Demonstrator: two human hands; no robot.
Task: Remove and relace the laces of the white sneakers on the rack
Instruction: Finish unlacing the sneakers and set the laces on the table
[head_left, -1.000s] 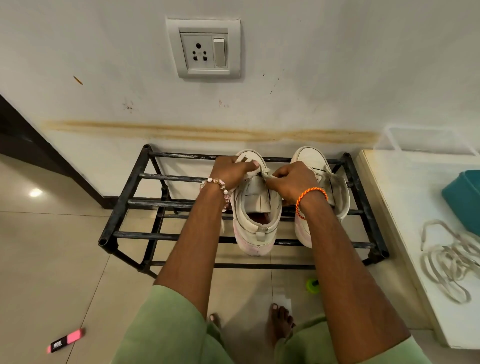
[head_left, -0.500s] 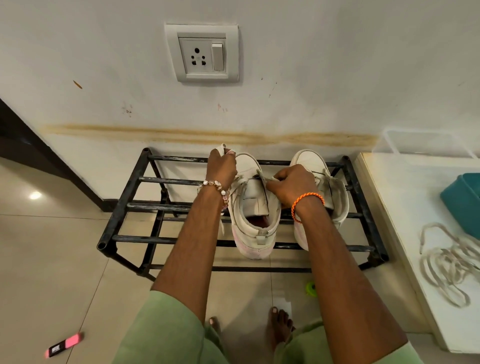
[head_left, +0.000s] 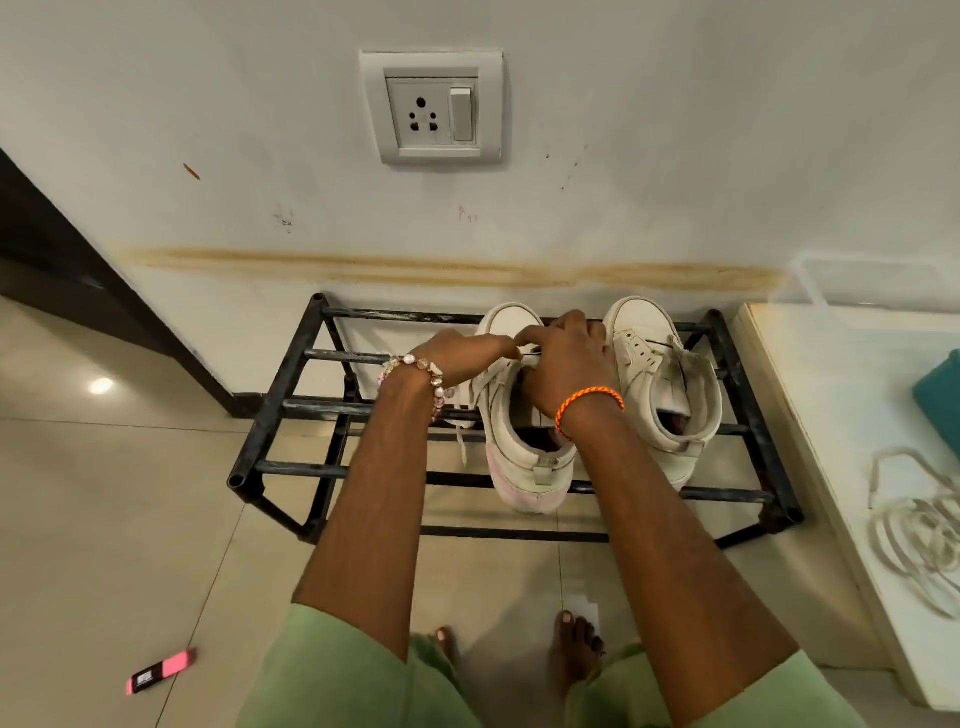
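- Since half a second ago, the left hand (head_left: 457, 353) has dropped from its raised spot at the rack's back bar and now meets the right hand (head_left: 566, 364) over the left sneaker's toe end.
- One black metal rack (head_left: 291, 410) stands against the wall at frame centre, carrying two white sneakers.
- One white table (head_left: 831, 441) sits at the right edge.
- Left sneaker (head_left: 524, 467) is at the rack's middle; right sneaker (head_left: 665, 384) is just beside it, unlaced.
- Both hands have fingers curled, pinching one lace (head_left: 462, 441) at the left sneaker's eyelets; its end hangs off the shoe's left side.
- One loose lace (head_left: 919, 530) is coiled on the table.
- One wall socket (head_left: 431, 106) sits upper centre.
- One pink-and-black object (head_left: 161, 671) lies on the floor, lower left.
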